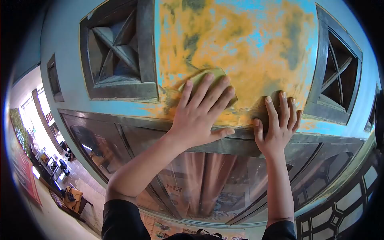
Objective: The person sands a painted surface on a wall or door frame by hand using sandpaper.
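Observation:
My left hand (203, 110) lies with its fingers spread over a greenish-yellow sheet (218, 74), pressing it flat against the wall. The sheet's upper and right edges show past the fingers. Around it the wall (248, 48) is patchy orange, blue and grey. To the right, my right hand (277, 124) rests with fingers apart, its fingertips on the lower part of the wall and its palm over the dark frame (240, 140) below. No object shows under it.
Dark vent frames with crossed bars stand at the left (120, 50) and right (338, 72). Glass panels (236, 180) are below my hands. At the far left, a room with an orange-seated chair (73, 198) shows. A dark grille (340, 212) is at the lower right.

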### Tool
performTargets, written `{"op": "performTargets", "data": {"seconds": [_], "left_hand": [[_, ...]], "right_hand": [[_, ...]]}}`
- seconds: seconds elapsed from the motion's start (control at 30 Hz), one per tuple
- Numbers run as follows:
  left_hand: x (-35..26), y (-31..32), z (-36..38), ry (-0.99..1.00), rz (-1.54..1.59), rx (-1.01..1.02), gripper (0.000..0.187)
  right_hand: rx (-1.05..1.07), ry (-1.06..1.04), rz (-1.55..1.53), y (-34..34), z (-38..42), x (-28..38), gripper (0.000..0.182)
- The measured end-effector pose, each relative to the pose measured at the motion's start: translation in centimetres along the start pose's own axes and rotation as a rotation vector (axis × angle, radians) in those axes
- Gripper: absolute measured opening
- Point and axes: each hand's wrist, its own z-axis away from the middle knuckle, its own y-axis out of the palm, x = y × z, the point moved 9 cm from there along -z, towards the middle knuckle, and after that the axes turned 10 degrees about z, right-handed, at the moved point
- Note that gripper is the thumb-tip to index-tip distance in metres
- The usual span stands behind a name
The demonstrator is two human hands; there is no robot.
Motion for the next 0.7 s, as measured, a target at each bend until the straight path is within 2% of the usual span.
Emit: {"op": "performTargets", "data": {"seconds": [0.03,0.17,0.2,0.3,0.33,0.43,0.47,0.57,0.6,0.7], "left_hand": [[-0.5,0.4,0.4,0.052,0.003,0.039,0.095],[4.7,-2.7,-1.0,-0.186,0.013,-0.15,0.091],[3.2,-2.2,-0.6,-0.202,0.025,-0.129,0.089],[-2.8,2.1,3.1,-0.016,0.114,0.075,0.09],[-2.2,2.3,3.5,0.005,0.091,0.095,0.09],[4.6,-1.8,1.0,-0.178,-0.046,-0.072,0.089],[6.2,-3.4,0.6,-0.23,0.089,-0.164,0.083],[4.5,-2.1,1.6,-0.209,0.075,-0.177,0.085],[2.5,-0.5,2.8,-0.186,0.088,-0.046,0.088],[0.1,2.0,6.5,-0.159,0.095,0.066,0.088]], "right_hand": [[-0.007,-0.002,0.0,0.0,0.0,0.0,0.048],[-0.027,-0.002,0.007,0.2,0.2,0.0,0.047],[-0.034,0.0,0.007,0.2,0.2,0.0,0.047],[-0.025,-0.001,-0.002,0.1,0.1,0.2,0.047],[-0.026,-0.002,-0.001,0.2,0.1,0.2,0.047],[-0.026,0.003,0.004,0.1,0.0,0.1,0.047],[-0.025,0.006,-0.003,0.1,0.0,0.2,0.047],[-0.017,0.008,0.0,0.2,0.0,0.2,0.047],[-0.014,0.008,-0.002,0.2,0.0,0.2,0.047],[-0.024,0.007,0.007,0.2,-0.1,0.2,0.047]]}}
